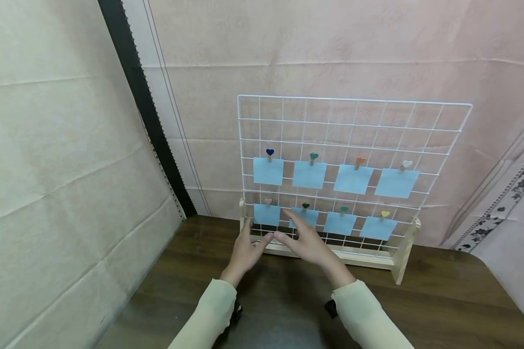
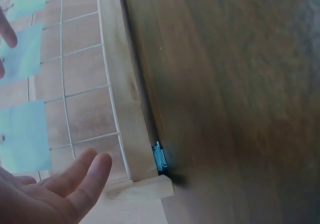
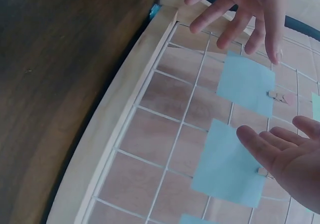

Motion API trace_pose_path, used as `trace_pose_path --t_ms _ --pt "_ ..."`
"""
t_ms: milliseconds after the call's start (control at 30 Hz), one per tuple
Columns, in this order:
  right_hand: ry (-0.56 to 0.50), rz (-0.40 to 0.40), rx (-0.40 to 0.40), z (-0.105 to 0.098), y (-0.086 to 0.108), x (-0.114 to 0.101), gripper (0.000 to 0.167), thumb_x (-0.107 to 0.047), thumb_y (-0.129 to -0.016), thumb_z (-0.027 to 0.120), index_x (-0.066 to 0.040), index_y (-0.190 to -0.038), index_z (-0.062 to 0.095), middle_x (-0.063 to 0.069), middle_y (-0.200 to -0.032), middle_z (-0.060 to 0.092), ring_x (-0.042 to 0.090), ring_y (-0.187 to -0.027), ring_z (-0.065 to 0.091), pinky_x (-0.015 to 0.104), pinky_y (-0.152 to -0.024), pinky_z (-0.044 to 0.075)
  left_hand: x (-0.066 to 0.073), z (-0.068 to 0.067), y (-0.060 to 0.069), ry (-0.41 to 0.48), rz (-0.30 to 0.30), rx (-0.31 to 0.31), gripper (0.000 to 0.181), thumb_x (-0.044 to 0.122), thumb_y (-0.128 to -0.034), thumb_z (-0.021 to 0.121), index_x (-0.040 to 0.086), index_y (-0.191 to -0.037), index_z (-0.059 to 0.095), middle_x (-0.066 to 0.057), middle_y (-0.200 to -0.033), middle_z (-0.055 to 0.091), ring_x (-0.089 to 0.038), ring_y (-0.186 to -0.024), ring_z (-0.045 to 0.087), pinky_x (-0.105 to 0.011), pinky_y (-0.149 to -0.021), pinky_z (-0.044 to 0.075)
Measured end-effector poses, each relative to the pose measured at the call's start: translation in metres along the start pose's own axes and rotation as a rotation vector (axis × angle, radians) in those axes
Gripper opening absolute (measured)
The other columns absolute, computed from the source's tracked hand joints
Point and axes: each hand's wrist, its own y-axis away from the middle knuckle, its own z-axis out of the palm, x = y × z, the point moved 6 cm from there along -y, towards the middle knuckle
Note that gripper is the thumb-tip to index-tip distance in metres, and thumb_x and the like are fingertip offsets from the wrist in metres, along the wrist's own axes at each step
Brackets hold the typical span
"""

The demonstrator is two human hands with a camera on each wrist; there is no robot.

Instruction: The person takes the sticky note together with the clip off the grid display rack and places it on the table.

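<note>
Go softly with the left hand [image 1: 246,251] and right hand [image 1: 309,242], fingers wide and holding nothing. Look just past them for the white wire grid [image 1: 353,100], upright on the desk [image 1: 454,286], with blue cards [image 1: 353,179] clipped on in two rows. Mind the bottom cards [image 1: 339,224]; don't bump the heart-topped clips [image 1: 385,214] loose.

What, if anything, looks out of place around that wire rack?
A small blue object sits low by the wooden base, near its left end. It seems odd because the blue cards hang clipped above. Unclear what it is.
</note>
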Motion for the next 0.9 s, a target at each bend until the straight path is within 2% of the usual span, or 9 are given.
trace_pose_path --t_ms 267,467,600,733,900 --pt "-0.012 -0.006 0.012 -0.003 -0.009 -0.004 0.078 -0.04 -0.106 0.065 -0.01 -0.167 0.028 0.018 -0.17 0.029 0.042 -0.154 0.031 0.068 -0.114 0.038 0.002 -0.003 -0.005 0.029 -0.026 -0.015 0.099 0.064 -0.0997 0.062 0.015 -0.17 0.013 -0.017 -0.171 0.028 -0.044 -0.129 0.062 -0.055 -0.098 0.057" --pt "-0.033 -0.006 0.001 -0.003 -0.017 -0.005 0.078 -0.042 -0.107 0.063 -0.009 -0.167 0.027 0.019 -0.17 0.028 0.042 -0.154 0.032 0.065 -0.113 0.041 0.004 -0.005 -0.007 0.046 -0.032 -0.016 0.096 0.063 -0.1017 0.06 0.011 -0.169 0.015 -0.023 -0.168 0.031 -0.04 -0.125 0.066 -0.054 -0.096 0.058" --pt "-0.053 0.011 0.007 -0.004 -0.022 -0.004 0.076 -0.044 -0.107 0.062 -0.01 -0.167 0.028 0.018 -0.169 0.031 0.043 -0.153 0.033 0.064 -0.114 0.04 0.006 -0.007 -0.008 0.04 -0.034 -0.012 0.094 0.063 -0.1029 0.057 0.009 -0.168 0.018 -0.025 -0.167 0.033 -0.041 -0.123 0.066 -0.057 -0.099 0.055" --pt "-0.049 0.025 0.029 -0.005 -0.023 -0.004 0.074 -0.045 -0.107 0.062 -0.011 -0.165 0.032 0.017 -0.168 0.035 0.043 -0.151 0.036 0.067 -0.115 0.037 0.007 -0.008 -0.009 0.051 -0.014 -0.012 0.088 0.06 -0.1049 0.055 0.009 -0.168 0.021 -0.026 -0.166 0.034 -0.043 -0.124 0.065 -0.06 -0.104 0.051" --pt "-0.064 0.003 0.037 -0.005 -0.029 -0.008 0.071 -0.041 -0.107 0.063 -0.009 -0.164 0.035 0.018 -0.166 0.038 0.044 -0.15 0.039 0.069 -0.115 0.036 0.008 -0.011 -0.011 0.063 0.012 -0.004 0.079 0.056 -0.1073 0.054 0.012 -0.167 0.026 -0.025 -0.165 0.038 -0.044 -0.127 0.063 -0.059 -0.105 0.051"
